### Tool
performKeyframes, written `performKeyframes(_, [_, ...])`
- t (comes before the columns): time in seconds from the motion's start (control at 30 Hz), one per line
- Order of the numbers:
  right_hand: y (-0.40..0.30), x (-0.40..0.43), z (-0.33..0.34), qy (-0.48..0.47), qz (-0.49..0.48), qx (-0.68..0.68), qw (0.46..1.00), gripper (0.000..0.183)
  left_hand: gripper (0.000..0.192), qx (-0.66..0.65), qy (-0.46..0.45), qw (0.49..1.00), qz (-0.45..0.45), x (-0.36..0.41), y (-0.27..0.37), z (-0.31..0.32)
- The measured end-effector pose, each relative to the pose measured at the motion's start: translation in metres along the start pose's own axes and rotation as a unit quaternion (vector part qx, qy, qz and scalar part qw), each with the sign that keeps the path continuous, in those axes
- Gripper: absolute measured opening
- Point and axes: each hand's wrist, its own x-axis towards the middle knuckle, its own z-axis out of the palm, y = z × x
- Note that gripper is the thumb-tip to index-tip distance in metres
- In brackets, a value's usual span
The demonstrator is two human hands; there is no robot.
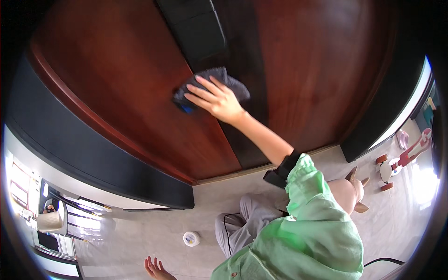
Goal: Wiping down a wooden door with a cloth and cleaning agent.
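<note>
My right hand (218,101) lies spread over a dark grey cloth (238,87), pressing it against a reddish-brown wooden door (140,70). A bit of blue shows at the cloth's lower left edge. The cloth covers part of the dark vertical strip (241,140) of the door, just below a black door lock plate (199,35). At the bottom edge of the picture, my left hand (156,268) is raised with its fingers a little apart and nothing visible in it. Near it, a round white tub (191,239) bearing a label stands on the floor.
Dark door frame panels (105,136) flank the door. Beside me on the grey floor (147,224) is a stool with animal-like ears and horns (344,196). A child's pink-and-white scooter (399,161) stands at right, a white chair (50,220) far left.
</note>
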Motion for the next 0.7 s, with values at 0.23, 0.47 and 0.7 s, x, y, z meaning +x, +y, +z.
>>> performKeyframes(0.23, [0.066, 0.014, -0.041, -0.014, -0.137, 0.008, 0.99, 0.04, 0.04, -0.018, 0.014, 0.999, -0.027, 0.0, -0.004, 0.026])
performKeyframes(0.47, [0.209, -0.013, -0.148, 0.035, -0.068, -0.072, 0.994, 0.049, 0.044, 0.047, -0.045, 0.998, 0.018, 0.0, -0.001, 0.044])
performKeyframes(0.7, [0.289, 0.032, -0.199, 0.313, 0.139, -0.172, 0.924, 0.05, 0.04, 0.061, -0.083, 0.994, 0.031, 0.001, -0.001, 0.075])
